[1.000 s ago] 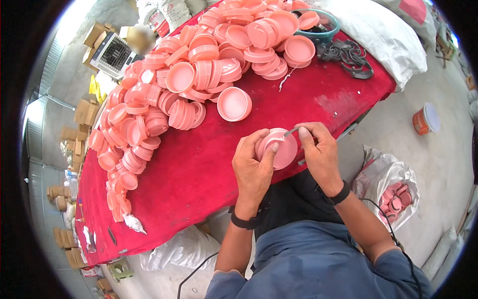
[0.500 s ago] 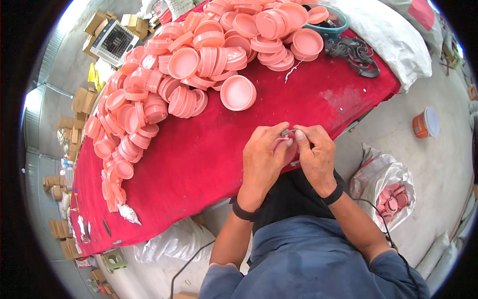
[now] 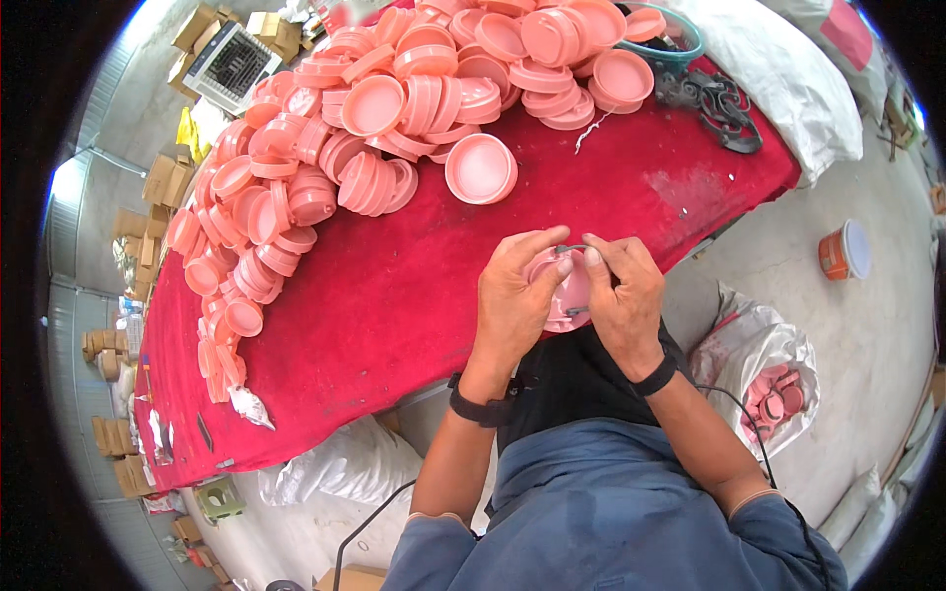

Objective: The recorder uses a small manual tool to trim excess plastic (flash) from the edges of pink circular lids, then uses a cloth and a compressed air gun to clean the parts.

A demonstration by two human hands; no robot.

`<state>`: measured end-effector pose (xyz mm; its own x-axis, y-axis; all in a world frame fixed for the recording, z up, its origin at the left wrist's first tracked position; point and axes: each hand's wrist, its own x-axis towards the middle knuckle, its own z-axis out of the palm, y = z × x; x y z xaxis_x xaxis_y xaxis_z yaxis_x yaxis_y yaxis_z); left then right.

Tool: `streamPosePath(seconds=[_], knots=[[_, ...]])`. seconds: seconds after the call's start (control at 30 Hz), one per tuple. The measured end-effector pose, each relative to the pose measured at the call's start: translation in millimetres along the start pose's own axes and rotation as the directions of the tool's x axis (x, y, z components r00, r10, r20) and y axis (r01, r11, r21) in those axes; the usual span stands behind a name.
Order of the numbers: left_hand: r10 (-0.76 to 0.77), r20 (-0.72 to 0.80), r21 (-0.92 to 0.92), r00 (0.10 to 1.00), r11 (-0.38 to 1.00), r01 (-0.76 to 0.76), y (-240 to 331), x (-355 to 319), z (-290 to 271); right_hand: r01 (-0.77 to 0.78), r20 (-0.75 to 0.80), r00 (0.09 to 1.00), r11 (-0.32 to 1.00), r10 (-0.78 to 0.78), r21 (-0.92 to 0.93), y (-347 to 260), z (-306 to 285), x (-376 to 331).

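Between my hands, above the table's near edge, is a round, shallow pink plastic dish [image 3: 572, 294], its inner face turned up. My left hand [image 3: 507, 295] is closed on its left rim, thumb over the inside. My right hand [image 3: 628, 295] grips its right side, with thumb and forefinger at a thin dark grey strip [image 3: 574, 248] along the far rim. Another bit of dark grey shows at the dish's near right edge; how it is fixed I cannot tell. Beyond my hands, a separate pink dish [image 3: 481, 169] lies beside a large heap of similar dishes [image 3: 374, 106].
A red cloth [image 3: 365, 305] covers the table. Dark grey straps [image 3: 724, 110] and a teal basket [image 3: 680, 49] lie at the far right, near a white sack [image 3: 788, 89]. On the floor at right stand an open sack of pink pieces [image 3: 724, 379] and a lidded bucket [image 3: 844, 250].
The pink dish has tilted so more of its inside shows. My fingers have shifted along the dark grey strip at its far rim, and both hands stay on the dish.
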<state>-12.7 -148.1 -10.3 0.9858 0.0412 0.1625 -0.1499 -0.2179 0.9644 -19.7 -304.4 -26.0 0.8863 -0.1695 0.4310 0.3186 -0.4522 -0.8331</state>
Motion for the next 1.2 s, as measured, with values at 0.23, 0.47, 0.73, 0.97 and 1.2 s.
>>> streamPosePath(seconds=[0.23, 0.47, 0.73, 0.97, 1.2], knots=[[0.07, -0.027, 0.126, 0.997, 0.99, -0.067, -7, -5, -1, -0.012, 0.098, 0.995, 0.999, 0.017, -0.047, -12, -2, -4], [0.115, -0.014, 0.082, 0.993, 0.99, -0.113, -25, -8, 4, 0.106, 0.301, 0.953, 0.966, -0.032, -0.235, -7, -23, 14], [0.018, -0.13, -0.001, 0.991, 1.0, -0.019, -28, -17, -8, 0.276, 0.45, 0.877, 0.943, -0.169, -0.184, 7, 2, 1], [0.052, -0.115, 0.077, 0.992, 0.996, -0.043, -27, -6, -11, 0.33, 0.167, 0.935, 0.938, -0.311, -0.101, -20, -10, 8], [0.209, -0.035, 0.077, 0.977, 0.976, -0.206, -34, 26, -23, 0.563, 0.369, 0.776, 0.826, -0.511, -0.039, -6, 2, 6]])
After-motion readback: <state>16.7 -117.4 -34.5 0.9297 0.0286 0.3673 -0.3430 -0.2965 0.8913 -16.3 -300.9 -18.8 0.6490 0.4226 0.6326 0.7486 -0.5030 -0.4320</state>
